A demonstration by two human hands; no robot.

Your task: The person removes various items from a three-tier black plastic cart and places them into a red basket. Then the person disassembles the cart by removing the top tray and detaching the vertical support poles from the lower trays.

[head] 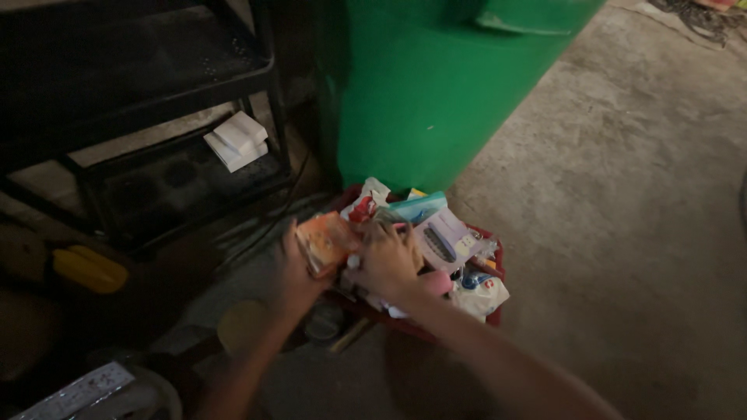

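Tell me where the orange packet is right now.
In the head view, the orange packet is left of centre, held in the left hand over the red basket of packets, just below the big green bin.

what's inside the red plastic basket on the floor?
Red plastic basket: small packets and wrappers, including a pale lilac blister pack and teal packet. Lower layers are covered by the pile and hands.

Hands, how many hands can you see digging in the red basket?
2. The left hand grips an orange packet at the red basket's left edge; the right hand rests on the packets piled in its middle. No other hands show.
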